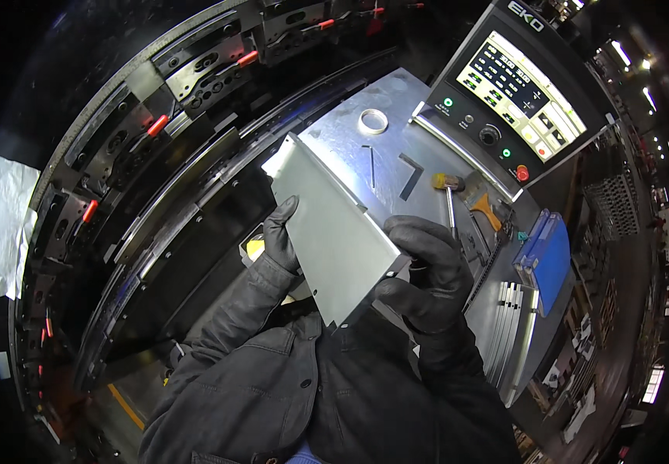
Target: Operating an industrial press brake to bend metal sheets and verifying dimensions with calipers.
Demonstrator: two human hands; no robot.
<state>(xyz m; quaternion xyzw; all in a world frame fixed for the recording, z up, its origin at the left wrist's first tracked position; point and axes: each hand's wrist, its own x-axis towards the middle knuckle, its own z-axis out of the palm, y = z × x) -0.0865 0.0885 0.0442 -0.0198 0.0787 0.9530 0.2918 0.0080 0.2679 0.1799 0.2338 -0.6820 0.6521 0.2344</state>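
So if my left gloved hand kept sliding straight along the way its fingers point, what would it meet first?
Probably the black press brake tooling beyond the grey sheet-metal panel's upper left edge. The left hand points up along that panel; depth is unclear.

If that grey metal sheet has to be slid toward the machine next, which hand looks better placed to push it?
Probably the right hand: it grips the metal sheet at its near corner, behind it. The left hand only steadies the side edge.

Black gloves on both hands, left hand (281, 236), right hand (427, 267), dark grey jacket sleeves
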